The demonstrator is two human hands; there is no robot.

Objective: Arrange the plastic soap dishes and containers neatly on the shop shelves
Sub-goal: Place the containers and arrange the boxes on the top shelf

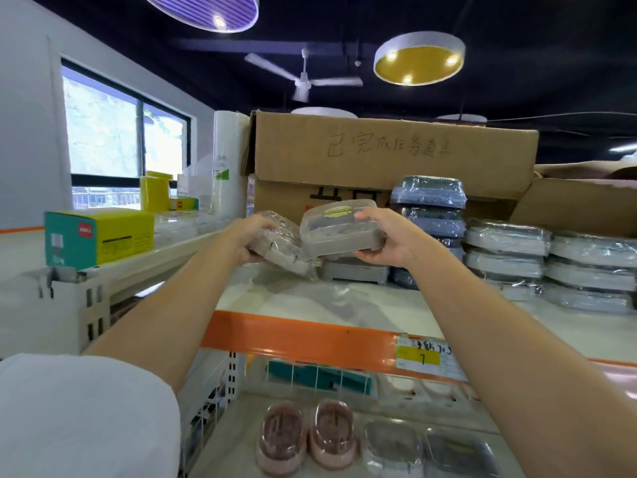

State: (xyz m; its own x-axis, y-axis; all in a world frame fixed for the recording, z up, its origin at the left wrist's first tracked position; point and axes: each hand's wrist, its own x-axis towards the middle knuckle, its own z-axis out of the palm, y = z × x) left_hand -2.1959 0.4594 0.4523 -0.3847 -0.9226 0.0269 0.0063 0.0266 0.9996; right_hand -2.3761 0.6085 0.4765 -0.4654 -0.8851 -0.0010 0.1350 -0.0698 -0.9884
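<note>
My left hand [246, 238] grips a grey soap dish wrapped in clear plastic [282, 244], tilted above the top shelf [344, 301]. My right hand [386, 236] holds a grey lidded soap box with a yellow sticker [339, 227] just to its right, the two touching. Another grey soap box [355, 270] stands on the shelf beneath them. Stacks of wrapped dark dishes [429, 208] and wrapped pale dishes [506, 251] [589, 267] line the shelf to the right.
A large cardboard box [389, 157] stands behind the stacks. A teal and yellow carton [98, 236] sits on the shelf at left. On the lower shelf lie two pink oval dishes [306, 436] and clear wrapped trays [431, 450]. An orange shelf edge [303, 334] carries a price tag [422, 357].
</note>
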